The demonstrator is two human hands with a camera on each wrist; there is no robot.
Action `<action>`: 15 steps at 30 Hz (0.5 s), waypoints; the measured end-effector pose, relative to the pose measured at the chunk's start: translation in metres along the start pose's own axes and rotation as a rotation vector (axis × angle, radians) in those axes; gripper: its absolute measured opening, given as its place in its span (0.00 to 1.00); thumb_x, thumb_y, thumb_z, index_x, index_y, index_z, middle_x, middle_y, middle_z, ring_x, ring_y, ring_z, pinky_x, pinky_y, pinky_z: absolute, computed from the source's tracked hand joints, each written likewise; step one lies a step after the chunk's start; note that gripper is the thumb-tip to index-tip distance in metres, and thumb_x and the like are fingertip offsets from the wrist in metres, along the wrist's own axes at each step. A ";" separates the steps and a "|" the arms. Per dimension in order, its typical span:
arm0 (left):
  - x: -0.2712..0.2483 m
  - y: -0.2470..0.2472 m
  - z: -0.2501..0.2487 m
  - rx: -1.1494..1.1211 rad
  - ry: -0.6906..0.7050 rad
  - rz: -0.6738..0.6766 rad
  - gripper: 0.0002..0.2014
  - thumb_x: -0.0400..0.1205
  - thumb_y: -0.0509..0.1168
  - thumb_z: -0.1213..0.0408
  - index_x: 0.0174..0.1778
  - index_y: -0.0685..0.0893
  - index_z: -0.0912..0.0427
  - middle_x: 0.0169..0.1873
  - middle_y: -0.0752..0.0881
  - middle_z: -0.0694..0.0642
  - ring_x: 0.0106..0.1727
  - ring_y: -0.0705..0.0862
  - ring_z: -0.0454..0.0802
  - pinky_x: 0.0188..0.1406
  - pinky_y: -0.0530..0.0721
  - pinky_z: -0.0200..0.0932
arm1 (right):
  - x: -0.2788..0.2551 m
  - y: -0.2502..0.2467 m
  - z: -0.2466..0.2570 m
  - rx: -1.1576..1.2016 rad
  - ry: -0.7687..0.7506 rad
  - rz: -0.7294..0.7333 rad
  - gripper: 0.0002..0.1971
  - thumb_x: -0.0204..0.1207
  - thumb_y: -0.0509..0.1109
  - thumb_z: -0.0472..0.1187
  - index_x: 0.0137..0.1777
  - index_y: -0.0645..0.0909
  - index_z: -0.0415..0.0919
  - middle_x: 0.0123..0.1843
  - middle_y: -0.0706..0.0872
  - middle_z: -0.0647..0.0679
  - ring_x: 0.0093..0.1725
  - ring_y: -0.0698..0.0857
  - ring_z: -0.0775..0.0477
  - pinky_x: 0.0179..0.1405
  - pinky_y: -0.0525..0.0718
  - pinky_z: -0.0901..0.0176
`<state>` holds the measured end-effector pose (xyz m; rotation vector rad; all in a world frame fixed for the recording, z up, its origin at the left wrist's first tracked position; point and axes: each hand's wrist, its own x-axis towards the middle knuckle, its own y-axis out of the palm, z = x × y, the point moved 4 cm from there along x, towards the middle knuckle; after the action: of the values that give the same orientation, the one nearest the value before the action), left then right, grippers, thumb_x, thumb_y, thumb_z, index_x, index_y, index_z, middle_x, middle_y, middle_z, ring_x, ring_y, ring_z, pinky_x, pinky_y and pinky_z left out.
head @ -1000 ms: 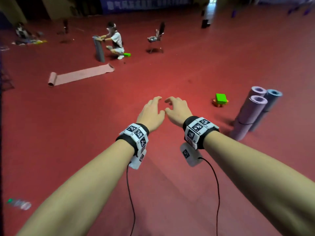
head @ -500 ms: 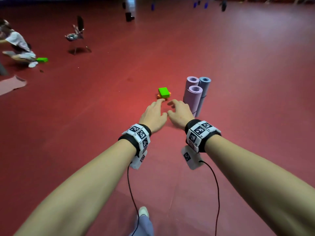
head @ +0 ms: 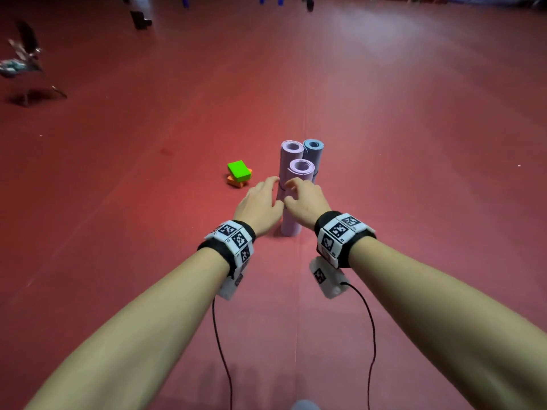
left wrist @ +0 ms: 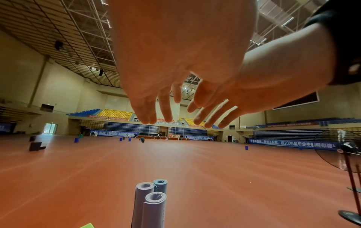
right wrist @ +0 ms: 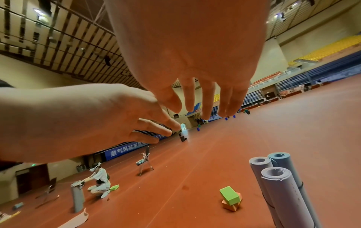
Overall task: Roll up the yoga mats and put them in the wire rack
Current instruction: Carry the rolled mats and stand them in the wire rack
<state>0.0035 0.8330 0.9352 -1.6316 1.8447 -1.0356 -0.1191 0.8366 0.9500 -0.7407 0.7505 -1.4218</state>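
The red floor [head: 414,143] fills the head view, and what has changed over the last second is the aim of that view: it has swung right, so the three rolled yoga mats, a second ago off at about 3 o'clock, now stand dead ahead at 12 o'clock of the hands. The second person and the unrolled pink mat have gone from the head view; the right wrist view finds them well apart, at its 8 o'clock.

The mats stand upright and touching: the near lilac mat [head: 297,196] in front, a second lilac mat [head: 288,155] at its 11 o'clock, a blue mat [head: 313,149] at its 1 o'clock. A thin dark band crosses them, probably the wire rack [right wrist: 301,184]; too little shows to be sure.

A green block [head: 238,170] on an orange block [head: 236,182] sits at 9 o'clock of the mats.

The left hand [head: 260,202] and right hand [head: 306,201] have kept side by side, fingers loosely spread, gripping nothing. In the wrist views they hang well above the mats.

My reading: this is an approach to already stowed mats, perhaps to check or straighten them.
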 end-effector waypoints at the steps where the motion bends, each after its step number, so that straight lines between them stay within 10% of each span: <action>1: 0.012 0.003 0.004 -0.006 0.002 0.003 0.28 0.81 0.61 0.63 0.80 0.69 0.54 0.70 0.80 0.61 0.72 0.77 0.62 0.70 0.76 0.59 | 0.010 -0.001 -0.002 0.002 0.010 -0.001 0.28 0.68 0.59 0.46 0.68 0.79 0.44 0.68 0.83 0.39 0.68 0.78 0.33 0.69 0.76 0.42; 15: 0.243 0.071 0.024 -0.004 0.022 0.104 0.29 0.80 0.61 0.62 0.79 0.69 0.56 0.69 0.80 0.65 0.71 0.77 0.65 0.72 0.75 0.60 | 0.226 -0.028 -0.083 -0.008 0.079 -0.040 0.20 0.76 0.64 0.39 0.69 0.79 0.41 0.68 0.82 0.37 0.68 0.77 0.32 0.68 0.75 0.46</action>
<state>-0.0670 0.5920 0.8977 -1.5148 1.9251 -1.0090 -0.2003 0.6103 0.9220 -0.7130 0.8068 -1.4922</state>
